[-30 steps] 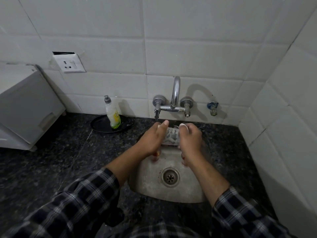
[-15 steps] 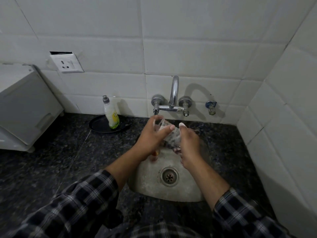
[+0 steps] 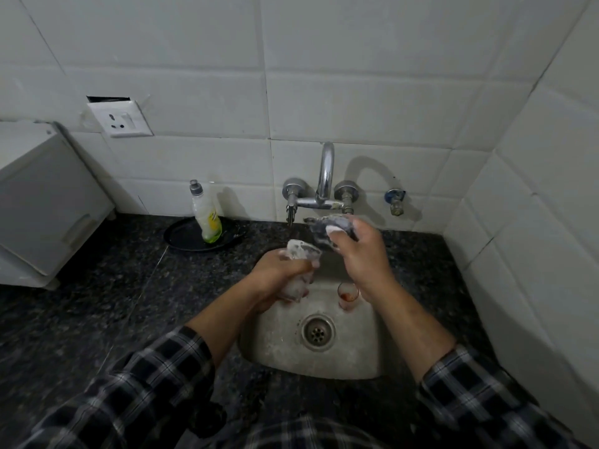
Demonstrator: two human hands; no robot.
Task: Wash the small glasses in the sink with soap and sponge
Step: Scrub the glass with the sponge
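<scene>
My left hand grips a small clear glass covered in foam, held tilted over the back left of the steel sink. My right hand is raised to the right of it, closed on a dark soapy sponge just below the tap. The two hands are apart. A second small glass with reddish residue stands upright in the sink, beside my right wrist. A bottle of yellow-green dish soap stands on a black plate left of the tap.
Dark granite counter surrounds the sink. A white appliance sits at the far left. The black plate lies against the tiled wall. A small blue-handled valve sticks out right of the tap. A tiled side wall closes the right.
The hands were together at the glass; now my right hand has pulled the sponge out and up to the right. My left hand has lowered slightly with the foamy glass. The second glass has come into sight.
</scene>
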